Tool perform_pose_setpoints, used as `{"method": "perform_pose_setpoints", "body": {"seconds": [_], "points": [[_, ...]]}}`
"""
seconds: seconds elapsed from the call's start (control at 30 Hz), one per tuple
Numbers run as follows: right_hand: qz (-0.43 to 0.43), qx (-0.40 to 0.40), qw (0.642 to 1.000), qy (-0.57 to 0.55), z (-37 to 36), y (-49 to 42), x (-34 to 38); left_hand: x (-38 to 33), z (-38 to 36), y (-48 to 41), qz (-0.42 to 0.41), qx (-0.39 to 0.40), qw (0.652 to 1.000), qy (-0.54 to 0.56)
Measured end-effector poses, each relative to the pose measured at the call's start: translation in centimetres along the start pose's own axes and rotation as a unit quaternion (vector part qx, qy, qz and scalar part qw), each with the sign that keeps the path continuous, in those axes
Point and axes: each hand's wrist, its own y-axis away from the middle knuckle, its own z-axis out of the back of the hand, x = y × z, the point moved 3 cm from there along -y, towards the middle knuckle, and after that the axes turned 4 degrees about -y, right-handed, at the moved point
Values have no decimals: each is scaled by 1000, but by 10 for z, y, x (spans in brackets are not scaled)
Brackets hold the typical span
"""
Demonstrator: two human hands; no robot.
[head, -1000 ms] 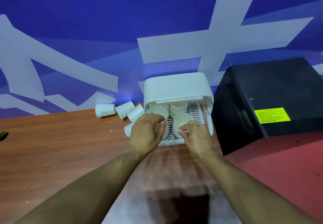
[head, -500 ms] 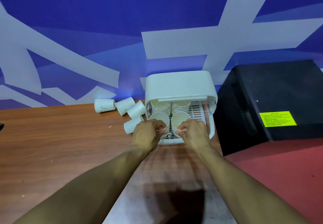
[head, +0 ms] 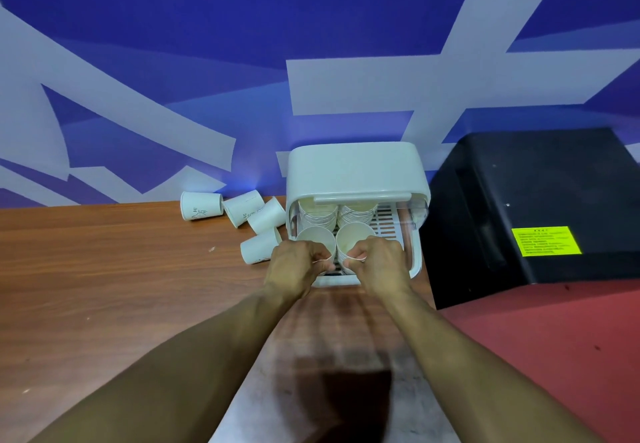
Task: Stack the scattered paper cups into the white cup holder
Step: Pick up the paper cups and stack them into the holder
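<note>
The white cup holder (head: 353, 172) stands on the wooden table against the blue wall, its front open. Two stacks of paper cups (head: 337, 212) stand at the back inside it. Two more cups stand upright at the front on its slatted tray. My left hand (head: 294, 266) pinches the near rim of the left front cup (head: 317, 240). My right hand (head: 379, 262) pinches the near rim of the right front cup (head: 355, 238). Several loose paper cups (head: 239, 214) lie on their sides on the table just left of the holder.
A large black box (head: 540, 207) with a yellow label stands right of the holder, close to it. A red surface (head: 554, 345) lies in front of the box. The wooden table (head: 104, 287) stretches to the left.
Both cups came down from a raised, tilted hold onto the front of the tray. My hands drew closer together and now grip the near rims.
</note>
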Motion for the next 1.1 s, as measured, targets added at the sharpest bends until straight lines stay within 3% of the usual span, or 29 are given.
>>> {"method": "perform_pose_setpoints", "body": {"seconds": [0.23, 0.3, 0.4, 0.5, 0.63, 0.9, 1.1], "points": [[-5, 2, 999, 40, 4, 5, 7, 4, 2, 4, 14, 28, 999, 40], [9, -12, 998, 56, 5, 12, 10, 10, 8, 13, 7, -17, 997, 74], [60, -122, 991, -6, 1, 32, 23, 29, 20, 27, -5, -107, 986, 128], [139, -177, 973, -46, -18, 53, 53, 61, 37, 36, 60, -142, 973, 169], [192, -129, 971, -65, -58, 59, 94, 119, 57, 39, 160, -152, 961, 169], [49, 14, 998, -44, -136, 15, 134, 207, 91, 19, 239, -141, 935, 220], [-17, 17, 1000, -21, -166, -21, 139, 238, 94, -14, 243, -90, 913, 316]]}}
